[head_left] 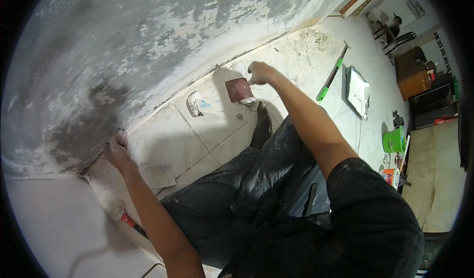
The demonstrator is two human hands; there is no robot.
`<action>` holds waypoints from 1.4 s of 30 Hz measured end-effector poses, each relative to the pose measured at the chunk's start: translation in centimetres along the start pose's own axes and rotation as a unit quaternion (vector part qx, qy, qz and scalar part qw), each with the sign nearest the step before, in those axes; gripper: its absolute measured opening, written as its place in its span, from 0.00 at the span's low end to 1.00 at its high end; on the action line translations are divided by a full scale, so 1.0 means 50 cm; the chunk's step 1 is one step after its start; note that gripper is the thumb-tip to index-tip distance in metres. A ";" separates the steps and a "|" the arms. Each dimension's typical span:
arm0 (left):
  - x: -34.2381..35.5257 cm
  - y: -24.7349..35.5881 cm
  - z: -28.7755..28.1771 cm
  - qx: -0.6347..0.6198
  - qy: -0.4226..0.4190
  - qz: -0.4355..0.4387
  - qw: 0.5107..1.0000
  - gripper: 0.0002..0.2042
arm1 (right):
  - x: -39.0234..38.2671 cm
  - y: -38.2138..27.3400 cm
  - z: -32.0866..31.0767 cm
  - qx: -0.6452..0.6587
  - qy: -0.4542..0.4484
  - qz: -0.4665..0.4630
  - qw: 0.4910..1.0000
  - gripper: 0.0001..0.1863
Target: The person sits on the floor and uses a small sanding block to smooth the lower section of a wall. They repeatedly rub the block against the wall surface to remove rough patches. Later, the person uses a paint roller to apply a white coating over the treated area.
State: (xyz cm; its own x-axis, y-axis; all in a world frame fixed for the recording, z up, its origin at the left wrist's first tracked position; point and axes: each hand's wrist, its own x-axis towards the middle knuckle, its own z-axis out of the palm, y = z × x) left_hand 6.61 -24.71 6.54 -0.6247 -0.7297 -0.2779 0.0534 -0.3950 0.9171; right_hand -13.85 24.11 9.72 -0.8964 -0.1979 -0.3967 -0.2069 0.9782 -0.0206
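My left hand [117, 150] is at the lower part of the patchy grey wall [74, 90], fingers bent; what they hold, if anything, is unclear. My right hand [261, 74] is closed at the edge of a square maroon sandpaper sheet [238, 89], with a white piece [238, 70] behind it. A pale printed sheet [210, 105] lies on the tiled floor [197, 139] left of that. Another pale flat sheet [160, 176] lies below my left hand. A red-and-black handled tool [129, 220] is beside my left forearm.
My bent legs [212, 199] fill the lower middle. At right are a green-handled tool [330, 78], a paint tray [356, 92], a green bucket [394, 141], an orange-and-white container [390, 178] and a pale board [429, 174]. A person [394, 27] and wooden furniture [412, 84] are farther back.
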 end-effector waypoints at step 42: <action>-0.327 -0.244 0.344 0.696 -0.354 0.361 0.510 0.36 | -0.033 0.095 -0.053 0.205 -0.127 0.112 0.964 0.25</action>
State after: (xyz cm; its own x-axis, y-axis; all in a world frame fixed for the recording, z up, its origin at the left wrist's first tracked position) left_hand 2.76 1.64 4.81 -0.9844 0.1759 -0.0029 0.1732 0.9720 0.1587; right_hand -14.40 28.90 12.70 -0.7644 -0.0075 -0.6447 0.2001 0.9478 -0.2483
